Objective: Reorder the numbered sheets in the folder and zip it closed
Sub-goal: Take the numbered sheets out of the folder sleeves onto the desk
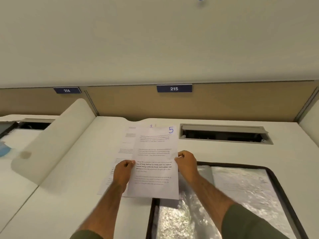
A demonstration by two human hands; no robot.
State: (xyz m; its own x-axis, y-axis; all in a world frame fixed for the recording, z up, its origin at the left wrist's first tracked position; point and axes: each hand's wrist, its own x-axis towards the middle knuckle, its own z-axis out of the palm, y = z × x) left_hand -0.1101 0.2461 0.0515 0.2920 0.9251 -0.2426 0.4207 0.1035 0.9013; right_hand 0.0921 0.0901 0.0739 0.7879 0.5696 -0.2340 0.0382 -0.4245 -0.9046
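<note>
I hold the sheet marked 5 point(155, 149) between my left hand point(123, 171) and right hand point(187, 163), the fingers point(181, 155) of each pinching a side edge. Behind it, past my left hand, the sheet marked 1 point(127, 145) lies on the surface point(77, 187). The folder point(276, 178) lies open beneath my right wrist.

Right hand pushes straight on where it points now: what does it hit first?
Probably the sheet marked 1, lying under the sheet marked 5 that the right hand pinches; its height above the desk is unclear.
</note>
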